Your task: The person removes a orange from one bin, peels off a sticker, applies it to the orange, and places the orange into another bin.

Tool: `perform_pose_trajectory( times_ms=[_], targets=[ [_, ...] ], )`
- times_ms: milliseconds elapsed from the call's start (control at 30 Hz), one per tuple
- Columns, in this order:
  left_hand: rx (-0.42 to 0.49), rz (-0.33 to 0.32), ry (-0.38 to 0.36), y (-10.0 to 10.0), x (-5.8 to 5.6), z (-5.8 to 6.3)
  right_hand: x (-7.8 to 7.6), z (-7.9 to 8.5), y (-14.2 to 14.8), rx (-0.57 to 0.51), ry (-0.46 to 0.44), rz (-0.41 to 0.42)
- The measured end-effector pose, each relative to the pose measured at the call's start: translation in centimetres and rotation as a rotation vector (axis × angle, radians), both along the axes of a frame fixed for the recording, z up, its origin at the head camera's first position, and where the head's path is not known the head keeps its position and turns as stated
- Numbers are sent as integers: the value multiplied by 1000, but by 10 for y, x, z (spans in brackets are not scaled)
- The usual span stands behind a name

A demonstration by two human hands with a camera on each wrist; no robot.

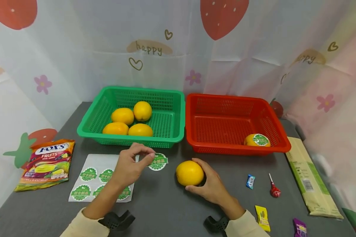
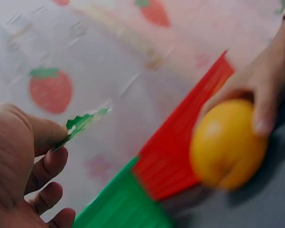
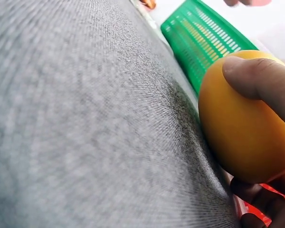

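Between its thumb and index finger my left hand (image 1: 131, 163) pinches the edge of a round green-and-white sticker (image 1: 158, 161). In the left wrist view the sticker (image 2: 83, 126) appears nearly edge-on. My right hand (image 1: 209, 182) grips an oval yellow-orange fruit (image 1: 190, 173) from its right side, low over the grey table. The right wrist view shows the thumb lying across that fruit (image 3: 247, 118). Under the left forearm lies a white sheet (image 1: 106, 158) of similar round stickers, partly covered by the arm.
A green basket (image 1: 178, 131) holding several such fruits stands at the back left. Beside it, a red basket (image 1: 216, 148) holds one stickered fruit (image 1: 256, 140). A candy bag (image 1: 47, 164) lies left; a lollipop (image 1: 275, 191), wrapped candies (image 1: 262, 218) and a long package (image 1: 311, 181) lie right.
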State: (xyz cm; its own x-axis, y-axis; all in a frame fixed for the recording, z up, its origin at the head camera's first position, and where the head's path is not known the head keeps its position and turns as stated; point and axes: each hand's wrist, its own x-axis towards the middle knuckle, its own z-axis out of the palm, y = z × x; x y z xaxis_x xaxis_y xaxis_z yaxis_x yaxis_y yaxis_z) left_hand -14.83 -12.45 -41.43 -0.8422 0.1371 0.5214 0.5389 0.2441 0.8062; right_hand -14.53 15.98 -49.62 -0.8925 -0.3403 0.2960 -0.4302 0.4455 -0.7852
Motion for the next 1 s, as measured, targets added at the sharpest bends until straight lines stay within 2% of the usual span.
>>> perform_pose_trajectory(
  times_ms=[167,300,467,600,667,833,900,1000],
  targets=[
    [-45,-54,-98,41,-2,-11,3,-2,0,5,-17,-17],
    [-41,-80,-157,58,-5,-20,5,-2,-3,44,-41,-41],
    [51,-76,-212,64,-13,-23,4,0,-5,102,-31,-44],
    [105,-81,-268,65,-17,-24,3,1,-4,116,-11,5],
    [115,-76,-283,65,-17,-25,2,1,-2,82,9,44],
    [125,-64,-298,67,-18,-25,-1,2,2,-107,19,149],
    [119,-71,-300,68,-17,-25,1,3,1,-135,24,153],
    [96,-96,-302,72,-16,-27,7,12,-2,-119,53,126]
  ],
)
